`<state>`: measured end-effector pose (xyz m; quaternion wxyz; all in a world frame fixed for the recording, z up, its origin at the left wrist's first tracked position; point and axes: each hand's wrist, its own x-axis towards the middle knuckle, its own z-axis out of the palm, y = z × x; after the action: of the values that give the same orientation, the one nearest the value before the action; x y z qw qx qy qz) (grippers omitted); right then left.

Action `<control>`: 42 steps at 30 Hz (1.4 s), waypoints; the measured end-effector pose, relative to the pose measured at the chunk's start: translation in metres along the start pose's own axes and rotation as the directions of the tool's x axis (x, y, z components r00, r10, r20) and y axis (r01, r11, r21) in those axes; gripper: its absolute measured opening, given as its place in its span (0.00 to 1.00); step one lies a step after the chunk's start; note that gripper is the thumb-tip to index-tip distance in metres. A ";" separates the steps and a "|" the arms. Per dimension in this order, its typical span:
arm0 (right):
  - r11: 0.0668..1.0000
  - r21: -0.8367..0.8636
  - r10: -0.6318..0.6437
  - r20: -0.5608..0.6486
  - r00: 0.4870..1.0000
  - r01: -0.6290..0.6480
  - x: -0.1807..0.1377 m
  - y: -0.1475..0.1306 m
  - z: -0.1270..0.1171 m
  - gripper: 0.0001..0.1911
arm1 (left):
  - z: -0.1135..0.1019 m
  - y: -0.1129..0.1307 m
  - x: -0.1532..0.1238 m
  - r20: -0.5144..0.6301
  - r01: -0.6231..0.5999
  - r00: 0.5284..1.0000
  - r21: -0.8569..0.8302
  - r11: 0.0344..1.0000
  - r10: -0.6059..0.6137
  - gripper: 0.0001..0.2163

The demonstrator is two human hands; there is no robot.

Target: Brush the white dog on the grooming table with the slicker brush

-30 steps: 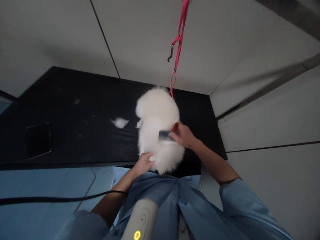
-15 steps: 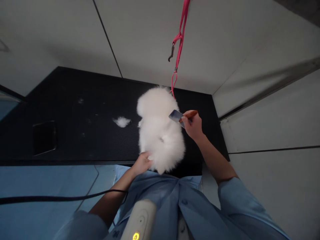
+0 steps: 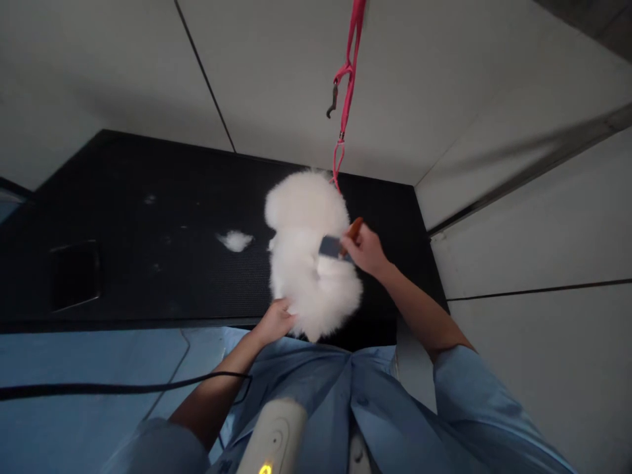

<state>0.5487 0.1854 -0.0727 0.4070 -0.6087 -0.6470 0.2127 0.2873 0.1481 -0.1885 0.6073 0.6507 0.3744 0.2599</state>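
A fluffy white dog (image 3: 311,210), seen from above, is on the black table. My right hand (image 3: 364,249) is closed round the reddish-brown handle of a slicker brush (image 3: 330,247), whose flat grey head lies over the fur at the dog's right side. A parting shows in the fur just below the brush head. At the dog's rear left, my left hand (image 3: 277,321) is closed against the coat, with its fingertips partly hidden in the fur. A pink grooming loop (image 3: 338,158) hangs down to the dog's neck area.
A tuft of loose white fur (image 3: 236,241) lies on the black table (image 3: 197,283) left of the dog. A dark flat rectangular object (image 3: 75,275) is farther left. The pink strap carries a metal hook (image 3: 332,102). A white device (image 3: 274,434) hangs before my chest, near a black cable (image 3: 123,388).
My right hand and the slicker brush have moved left and a little down across the dog's back, and the fur has parted. My left hand stays at the dog's rear.
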 end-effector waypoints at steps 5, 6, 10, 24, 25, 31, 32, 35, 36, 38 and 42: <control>0.993 -0.035 -0.105 0.102 0.989 0.109 0.001 -0.011 0.002 0.06 | 0.000 0.000 -0.001 0.012 -0.025 1.000 -0.038 0.999 0.026 0.12; 0.994 -0.028 -0.098 0.211 0.972 0.106 0.000 -0.013 0.004 0.06 | 0.000 0.000 -0.001 0.012 -0.026 1.000 -0.049 0.998 0.027 0.11; 0.998 -0.056 -0.041 0.004 0.999 0.041 0.003 -0.017 0.011 0.05 | 0.002 0.001 -0.001 0.005 -0.022 1.000 -0.052 0.998 0.022 0.11; 0.974 -0.022 -0.212 0.245 0.946 0.224 0.024 -0.022 0.013 0.06 | 0.005 -0.005 -0.004 -0.023 -0.034 0.999 -0.092 0.995 0.032 0.10; 0.979 -0.010 -0.189 0.344 0.920 0.204 0.025 -0.023 0.015 0.06 | 0.005 -0.006 -0.004 -0.030 -0.036 0.999 -0.090 0.995 0.033 0.10; 0.978 -0.116 -0.181 -0.048 0.982 0.174 0.037 -0.028 0.017 0.07 | 0.005 -0.006 -0.004 -0.038 -0.048 0.998 -0.100 0.994 0.045 0.10; 0.971 -0.125 -0.201 0.049 0.978 0.206 0.037 -0.030 0.019 0.07 | 0.005 -0.005 -0.004 -0.033 -0.048 0.998 -0.104 0.993 0.045 0.10; 0.973 -0.113 -0.139 0.421 0.896 0.204 0.037 -0.034 0.026 0.07 | 0.006 -0.006 -0.004 -0.036 -0.061 0.998 -0.116 0.991 0.057 0.11; 0.979 -0.116 -0.105 0.415 0.904 0.167 0.039 -0.034 0.028 0.06 | 0.006 -0.007 -0.004 -0.041 -0.067 0.997 -0.119 0.991 0.062 0.11; 0.987 -0.128 -0.075 0.184 0.980 0.099 0.046 -0.034 0.029 0.06 | 0.006 -0.009 -0.004 -0.052 -0.082 0.996 -0.118 0.990 0.076 0.11; 0.974 -0.149 -0.154 0.118 0.981 0.170 0.050 -0.038 0.031 0.08 | 0.007 -0.012 -0.004 -0.054 -0.084 0.995 -0.111 0.990 0.079 0.09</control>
<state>0.5051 0.2338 -0.0480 0.3386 -0.5721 -0.7300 0.1585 0.2888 0.1405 -0.2010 0.6226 0.6235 0.3470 0.3212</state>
